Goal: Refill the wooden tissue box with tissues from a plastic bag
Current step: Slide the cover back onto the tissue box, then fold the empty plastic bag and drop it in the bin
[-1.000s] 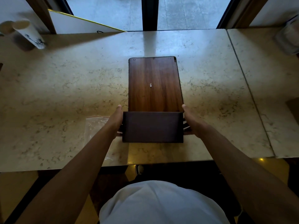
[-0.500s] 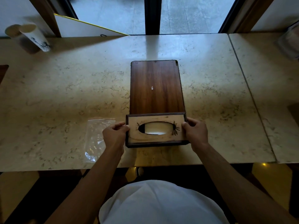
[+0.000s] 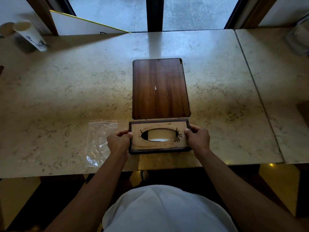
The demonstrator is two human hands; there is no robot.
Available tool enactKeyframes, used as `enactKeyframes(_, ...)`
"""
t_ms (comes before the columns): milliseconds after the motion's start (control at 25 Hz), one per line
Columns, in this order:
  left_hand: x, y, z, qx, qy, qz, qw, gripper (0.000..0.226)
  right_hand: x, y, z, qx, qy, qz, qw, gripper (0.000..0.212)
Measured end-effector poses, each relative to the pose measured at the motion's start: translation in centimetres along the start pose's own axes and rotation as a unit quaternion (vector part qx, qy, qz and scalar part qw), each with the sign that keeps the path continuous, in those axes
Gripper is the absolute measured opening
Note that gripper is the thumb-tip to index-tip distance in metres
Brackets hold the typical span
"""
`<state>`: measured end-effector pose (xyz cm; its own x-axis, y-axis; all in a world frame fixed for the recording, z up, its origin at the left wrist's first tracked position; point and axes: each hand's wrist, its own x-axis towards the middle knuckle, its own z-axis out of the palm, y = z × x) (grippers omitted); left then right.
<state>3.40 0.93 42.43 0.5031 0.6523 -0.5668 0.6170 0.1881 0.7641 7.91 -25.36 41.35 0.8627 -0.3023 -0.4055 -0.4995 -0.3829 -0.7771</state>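
Both hands are on the wooden tissue box (image 3: pixel 158 136), which sits near the front edge of the marble table (image 3: pixel 66 91). Left hand (image 3: pixel 119 142) clamps the left end, fingers curled close together over the rim. Right hand (image 3: pixel 198 137) does the same on the right end, thumb tip on the top panel. White tissue shows through the oval slot. The clear plastic bag (image 3: pixel 98 139) lies flat just left of the box, and a dark wooden board (image 3: pixel 160 88) lies right behind it.
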Motion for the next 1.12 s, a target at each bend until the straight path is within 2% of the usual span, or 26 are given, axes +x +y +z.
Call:
enactKeyframes(160,0.2,-0.6,0.0,0.002,0.0,-0.01,1.0,0.025,-0.2,0.5,0.1,-0.007,-0.008,-0.001,1.0,0.03)
enactKeyframes(560,0.2,-1.0,-0.2,0.029,0.002,0.022,0.999,0.026,-0.4,0.7,-0.2,0.005,-0.024,0.002,1.0,0.036)
enactKeyframes(680,0.4,-0.6,-0.6,0.059,-0.038,0.035,0.997,0.025,-0.1,-0.1,-0.7,0.006,-0.055,0.024,0.998,0.044)
enactKeyframes(760,0.7,-0.1,-1.2,0.107,-0.068,0.053,0.991,0.029,0.0,-1.5,-0.7,-0.018,-0.058,0.02,0.998,0.059)
enactKeyframes(840,1.1,0.4,-2.1,0.15,-0.072,0.077,0.983,0.033,-0.3,-3.2,0.0,-0.069,-0.045,-0.045,0.996,0.068)
enactKeyframes(920,1.7,0.7,-3.1,0.154,-0.062,0.089,0.982,0.036,-1.0,-5.0,1.5,-0.113,-0.049,-0.135,0.983,0.066)
enactKeyframes(1000,2.3,1.0,-4.5,0.134,-0.043,0.084,0.987,0.034,-2.0,-6.6,3.5,-0.143,-0.076,-0.202,0.966,0.061)
enactKeyframes(1120,2.9,0.8,-7.3,0.1,-0.012,0.066,0.993,0.026,-3.5,-8.6,7.1,-0.154,-0.145,-0.25,0.945,0.057)
